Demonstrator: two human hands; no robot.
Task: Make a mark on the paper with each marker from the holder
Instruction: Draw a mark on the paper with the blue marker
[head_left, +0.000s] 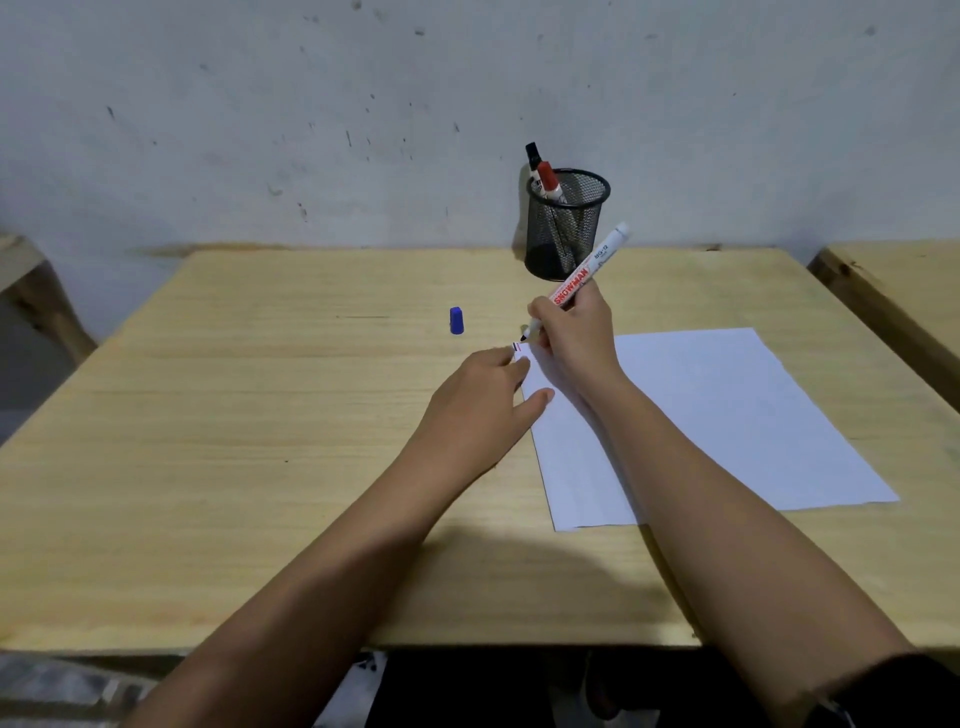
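Note:
My right hand (574, 332) grips an uncapped white marker (592, 265) with red lettering, its dark tip just above the far left corner of the white paper (727, 415). Short red and dark marks (515, 347) show at that corner. My left hand (480, 410) lies flat, fingers spread, pressing the paper's left edge. A blue cap (456, 320) stands on the table left of the marker tip. The black mesh holder (565, 223) at the back holds a red-capped marker (549, 182) and a black-capped marker (534, 156).
The wooden table (260, 441) stands against a scuffed white wall. Another wooden table edge (893, 291) is at the right, and a wooden piece (31, 291) at the left.

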